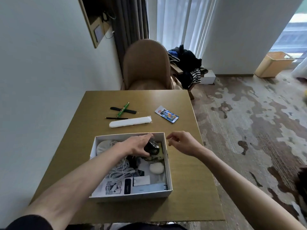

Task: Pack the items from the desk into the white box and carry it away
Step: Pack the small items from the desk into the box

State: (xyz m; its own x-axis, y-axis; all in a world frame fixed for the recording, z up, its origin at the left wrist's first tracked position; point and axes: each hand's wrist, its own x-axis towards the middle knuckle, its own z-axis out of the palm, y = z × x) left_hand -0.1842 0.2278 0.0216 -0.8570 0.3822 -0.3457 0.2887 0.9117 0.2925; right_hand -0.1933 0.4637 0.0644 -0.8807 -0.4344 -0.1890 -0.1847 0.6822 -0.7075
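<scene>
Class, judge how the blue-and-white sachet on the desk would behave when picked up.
The sachet lies flat and thin, so probably light and floppy. Its printed wrapper looks smooth, perhaps slippery; flush on the desk, it likely needs pinching at an edge.

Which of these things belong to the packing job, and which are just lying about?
Job: white box; black bundle gripped by the left hand; on the desk, white case, blue packet, green pen, black strip, pencil.
Lying about: chair, clothes, basket.
</scene>
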